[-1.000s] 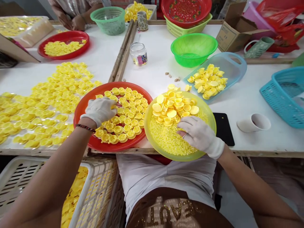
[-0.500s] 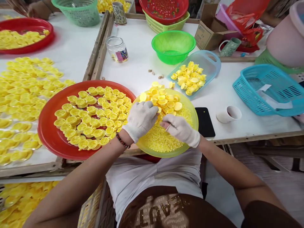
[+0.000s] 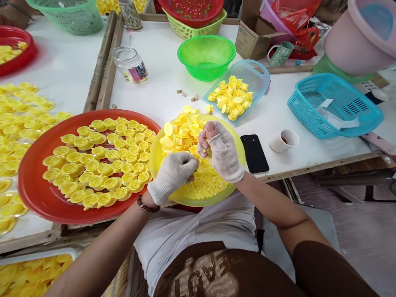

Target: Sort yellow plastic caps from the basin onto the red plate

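Note:
My left hand [image 3: 177,171], in a white glove, is pinched closed over the left front of a yellow basin [image 3: 240,156]; what it holds, if anything, is hidden. My right hand [image 3: 224,152], gloved with bare fingertips, is turned up with curled fingers over the basin's right side. Some yellow shows at its fingers, too small to name. Small yellow pellets [image 3: 202,185] fill the front of the basin, and yellow cup-shaped pieces [image 3: 182,128] are heaped at its back. Left of it, a red tray [image 3: 34,177] bears many round yellow pieces [image 3: 105,169], hollow side up.
A blue scoop-like tray [image 3: 258,84] with yellow cups lies behind the basin, near a green bowl [image 3: 206,57] and a glass jar [image 3: 130,64]. To the right are a phone [image 3: 255,153], a paper cup [image 3: 284,140] and a blue basket [image 3: 335,105]. More yellow pieces [image 3: 18,119] cover the left table.
My right hand has turned fingers-up and lifted over the basin. My left hand has drawn away from the heaped cups towards the front. The view has shifted to the right.

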A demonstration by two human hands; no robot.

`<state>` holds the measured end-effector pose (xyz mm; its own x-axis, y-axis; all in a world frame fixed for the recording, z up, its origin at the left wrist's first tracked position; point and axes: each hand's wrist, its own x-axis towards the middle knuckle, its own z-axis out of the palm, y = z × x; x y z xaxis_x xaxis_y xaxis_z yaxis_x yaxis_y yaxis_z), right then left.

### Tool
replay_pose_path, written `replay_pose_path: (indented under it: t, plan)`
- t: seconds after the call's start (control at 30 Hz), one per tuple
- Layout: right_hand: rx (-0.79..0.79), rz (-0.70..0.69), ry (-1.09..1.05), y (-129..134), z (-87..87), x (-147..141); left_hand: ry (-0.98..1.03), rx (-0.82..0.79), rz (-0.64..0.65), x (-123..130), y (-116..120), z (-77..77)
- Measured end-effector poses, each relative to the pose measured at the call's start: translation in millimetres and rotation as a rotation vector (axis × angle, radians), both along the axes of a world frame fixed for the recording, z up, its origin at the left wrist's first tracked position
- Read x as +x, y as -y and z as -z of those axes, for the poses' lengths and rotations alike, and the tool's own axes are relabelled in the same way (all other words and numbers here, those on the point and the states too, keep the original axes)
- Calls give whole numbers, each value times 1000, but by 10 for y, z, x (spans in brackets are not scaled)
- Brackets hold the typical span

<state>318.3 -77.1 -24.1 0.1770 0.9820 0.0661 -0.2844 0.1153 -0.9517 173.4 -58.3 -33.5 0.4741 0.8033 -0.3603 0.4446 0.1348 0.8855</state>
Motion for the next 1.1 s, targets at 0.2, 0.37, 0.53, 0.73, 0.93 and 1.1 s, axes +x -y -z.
replay_pose_path:
  t: [0.2, 0.37, 0.53, 0.73, 0.93, 1.1]
  plan:
    - [-8, 30, 97, 20, 85, 126, 37, -13, -27, -27, 0, -23]
    - [-54, -61, 431, 187, 141, 346, 100, 8, -103, -111, 0, -28]
    - [-58, -195, 664, 313, 183, 380, 115, 59, -156, -117, 62, 5]
    - [-24, -260, 902, 283, 156, 376, -139, 327, 10, -93, 158, 0]
    - [-28, -394, 979, 269, 167, 363, -151, 693, 210, -191, 247, 21]
    - [17, -290, 907, 247, 154, 449, -117, 785, 82, -242, 317, 168]
